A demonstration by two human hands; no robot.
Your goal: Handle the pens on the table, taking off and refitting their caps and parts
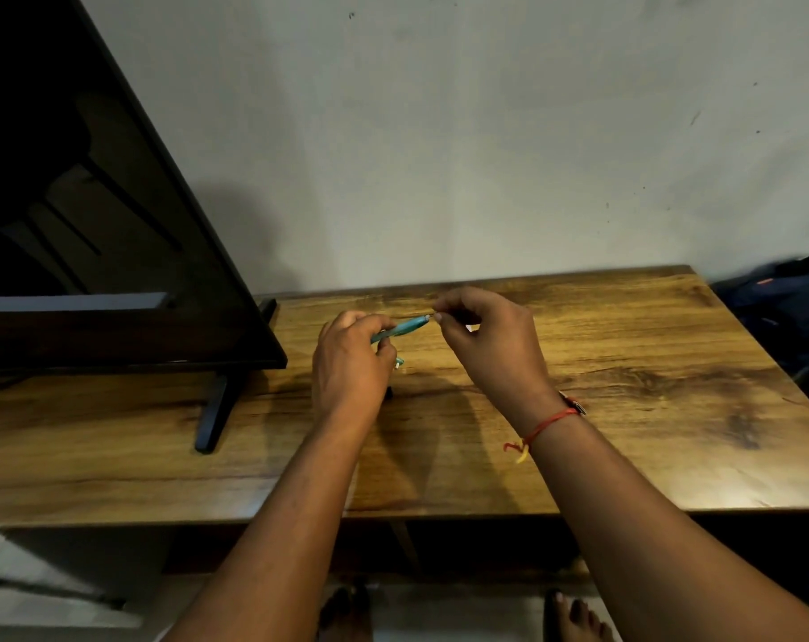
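Left hand (351,359) grips teal pen (400,329) by its barrel, held above the desk (625,363), tip toward the right. Right hand (486,335) pinches at the pen tip; pinched part too small to identify. Monitor (92,201) stands left.

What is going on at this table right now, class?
A person stands at a wooden table working on a teal pen. The left hand grips the pen's barrel, holding it above the tabletop. The right hand pinches at the pen's tip end with thumb and forefinger, perhaps a small part too small to make out. A small teal piece shows just below the left hand. A dark screen stands on the table's left.
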